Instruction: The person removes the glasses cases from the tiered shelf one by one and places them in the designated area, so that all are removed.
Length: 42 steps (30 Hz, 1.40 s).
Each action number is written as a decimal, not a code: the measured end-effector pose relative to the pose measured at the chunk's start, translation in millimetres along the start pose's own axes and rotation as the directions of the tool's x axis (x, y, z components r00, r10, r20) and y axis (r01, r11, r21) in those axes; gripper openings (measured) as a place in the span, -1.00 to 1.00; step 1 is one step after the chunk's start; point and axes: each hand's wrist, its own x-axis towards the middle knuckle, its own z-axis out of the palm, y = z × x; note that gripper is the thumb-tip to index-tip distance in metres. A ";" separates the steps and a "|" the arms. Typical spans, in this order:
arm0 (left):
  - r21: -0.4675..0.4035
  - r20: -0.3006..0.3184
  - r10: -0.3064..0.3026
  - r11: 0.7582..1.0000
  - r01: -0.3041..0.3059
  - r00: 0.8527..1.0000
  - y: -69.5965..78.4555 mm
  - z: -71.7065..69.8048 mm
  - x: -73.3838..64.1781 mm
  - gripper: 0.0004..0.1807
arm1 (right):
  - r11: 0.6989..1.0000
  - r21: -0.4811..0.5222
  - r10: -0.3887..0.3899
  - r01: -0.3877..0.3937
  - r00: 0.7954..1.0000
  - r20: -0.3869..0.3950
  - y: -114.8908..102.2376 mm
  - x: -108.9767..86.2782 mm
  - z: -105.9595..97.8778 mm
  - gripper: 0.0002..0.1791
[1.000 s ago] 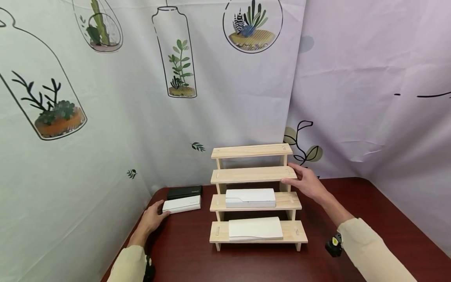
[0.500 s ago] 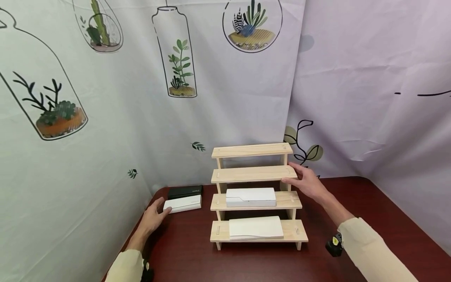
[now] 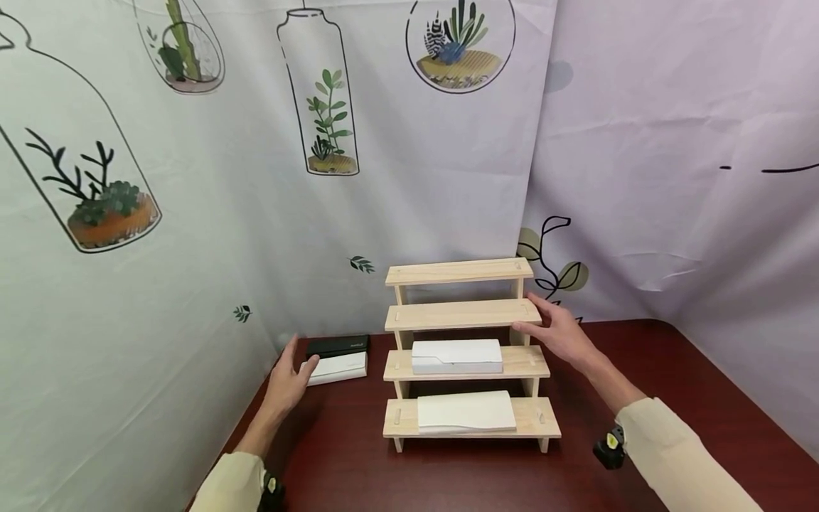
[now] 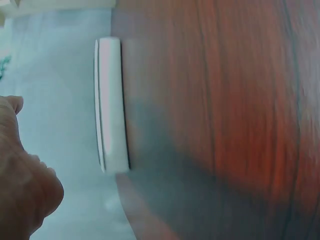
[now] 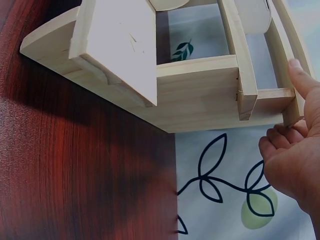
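In the head view, we see the left hand (image 3: 286, 384) with its fingers and thumb spread apart, holding nothing, at the left end of a slim white case (image 3: 342, 365). That case lies on the dark red table (image 3: 473, 480), just in front of a black case (image 3: 339, 345), to the left of a four-tier wooden stand (image 3: 461, 313). Our right hand (image 3: 559, 333) grips the right end of the stand's second shelf from the top — thumb toward the front, fingers reaching behind. On the third shelf down we find an upper white case (image 3: 457, 355), and on the lowest shelf a lower white case (image 3: 466, 412), its flap edge slightly wavy. Behind everything hangs a pale cloth (image 3: 409, 206) printed with plants in glass jars.

In the left wrist view, we see part of the left hand at the left edge, with a gap between it and the slim white case; a soft shadow (image 4: 190, 195) falls across the table.

In the right wrist view, we look along the stand's side: the thumb lies over a board's end — the other fingers curl beneath — and a leaf print (image 5: 260, 195) shows below them.
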 end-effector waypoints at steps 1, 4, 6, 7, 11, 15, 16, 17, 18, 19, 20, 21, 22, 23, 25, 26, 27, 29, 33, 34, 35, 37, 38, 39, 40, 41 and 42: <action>-0.015 -0.007 0.016 1.000 -0.017 1.000 3.1 1.8 0.2 -0.12 | 1.000 -0.001 0.003 -0.003 1.000 -0.001 -0.1 -0.4 -0.1 0.01; -0.052 -0.022 0.046 0.998 -0.047 0.999 13.3 7.7 0.9 -0.15 | 1.000 0.000 0.008 -0.008 1.000 -0.003 0.3 -1.3 -0.2 0.01; -0.073 -0.025 0.058 0.996 -0.060 0.998 21.9 11.6 0.2 -0.16 | 1.000 0.001 0.006 -0.006 1.000 -0.004 1.3 -2.0 0.0 0.01; -0.080 -0.024 0.060 0.995 -0.062 0.998 26.2 13.3 -0.2 -0.17 | 1.000 0.002 0.004 -0.004 1.000 -0.004 1.5 -2.8 0.2 0.00; -0.109 -0.021 0.090 0.990 -0.092 0.996 42.7 21.2 -2.9 -0.17 | 1.000 0.015 -0.011 0.011 1.000 -0.006 2.0 -5.4 1.5 -0.02; -0.144 -0.014 0.135 0.980 -0.136 0.991 58.0 29.6 -7.4 -0.16 | 0.999 0.048 -0.004 0.004 1.000 0.001 1.0 -10.5 3.8 -0.01; -0.153 -0.008 0.143 0.978 -0.142 0.990 61.7 31.7 -8.8 -0.16 | 0.998 0.058 -0.002 0.001 1.000 0.003 0.5 -12.6 4.4 -0.01; -0.161 -0.002 0.151 0.976 -0.149 0.989 65.3 33.9 -10.1 -0.17 | 0.998 0.063 0.001 -0.002 1.000 0.008 0.6 -14.8 4.9 0.00; -0.170 0.003 0.159 0.973 -0.156 0.987 68.9 35.9 -11.4 -0.17 | 0.998 0.068 0.009 -0.009 1.000 0.013 0.8 -17.2 5.3 0.01; -0.181 0.007 0.168 0.970 -0.164 0.986 72.7 37.9 -12.6 -0.17 | 0.998 0.068 0.013 -0.014 1.000 0.019 1.0 -19.7 5.6 0.01; -0.190 0.012 0.176 0.967 -0.171 0.984 76.1 39.8 -13.8 -0.17 | 0.998 0.064 0.019 -0.020 1.000 0.023 1.4 -22.1 5.9 0.02; -0.201 0.014 0.188 0.963 -0.181 0.982 79.2 41.7 -14.8 -0.18 | 0.998 0.060 0.021 -0.023 0.999 0.028 1.8 -24.5 6.0 0.01; -0.212 0.017 0.199 0.958 -0.191 0.980 82.1 43.7 -15.6 -0.18 | 0.998 0.055 0.025 -0.027 0.999 0.033 2.2 -26.9 6.0 0.01; -0.219 0.021 0.207 0.956 -0.198 0.978 85.2 45.6 -16.9 -0.18 | 0.999 0.044 0.029 -0.030 0.999 0.039 3.2 -28.8 5.9 0.01; -0.234 0.030 0.220 0.950 -0.207 0.975 90.8 49.5 -19.5 -0.17 | 0.999 0.034 0.036 -0.038 0.998 0.047 4.8 -32.6 5.6 0.00; -0.241 0.038 0.224 0.948 -0.209 0.974 93.0 51.6 -20.9 -0.16 | 0.999 0.030 0.037 -0.039 0.998 0.051 5.9 -34.3 5.5 0.00; -0.251 0.048 0.227 0.945 -0.208 0.973 95.1 53.8 -22.4 -0.16 | 0.999 0.033 0.034 -0.036 0.998 0.059 7.0 -35.9 5.5 0.00; -0.264 0.066 0.229 0.943 -0.204 0.971 99.3 58.3 -25.9 -0.15 | 0.999 0.047 0.022 -0.025 0.997 0.073 9.4 -39.2 5.9 0.00; -0.289 0.085 0.246 0.934 -0.212 0.966 106.8 67.9 -31.2 -0.14 | 0.998 0.064 -0.004 -0.002 0.995 0.097 12.8 -46.1 9.0 0.01; -0.291 0.084 0.252 0.931 -0.218 0.964 108.5 70.3 -32.1 -0.14 | 0.998 0.059 -0.008 0.003 0.995 0.100 13.4 -47.7 9.9 0.02; -0.297 0.083 0.260 0.928 -0.226 0.962 110.2 72.5 -32.9 -0.15 | 0.999 0.047 -0.010 0.005 0.995 0.101 13.8 -49.1 10.9 0.02; -0.303 0.079 0.277 0.922 -0.242 0.958 114.0 77.0 -34.0 -0.15 | 1.000 0.030 -0.013 0.010 0.995 0.098 14.2 -51.5 12.4 0.03; -0.302 0.078 0.284 0.920 -0.249 0.956 115.6 79.2 -34.6 -0.15 | 1.000 0.021 -0.013 0.011 0.996 0.094 14.4 -52.6 12.9 0.04; -0.299 0.080 0.292 0.919 -0.257 0.953 117.3 81.2 -35.2 -0.15 | 1.000 0.021 -0.016 0.014 0.996 0.091 14.5 -53.5 13.4 0.04; -0.295 0.081 0.301 0.918 -0.265 0.950 119.3 83.2 -35.9 -0.15 | 1.000 0.023 -0.018 0.016 0.996 0.087 14.6 -54.2 13.8 0.04; -0.287 0.080 0.308 0.918 -0.273 0.948 121.0 85.1 -36.5 -0.14 | 0.999 0.026 -0.020 0.018 0.996 0.083 14.6 -54.9 14.0 0.04; -0.279 0.078 0.311 0.919 -0.279 0.947 122.7 86.9 -37.2 -0.14 | 0.999 0.030 -0.020 0.018 0.997 0.080 14.5 -55.7 14.1 0.04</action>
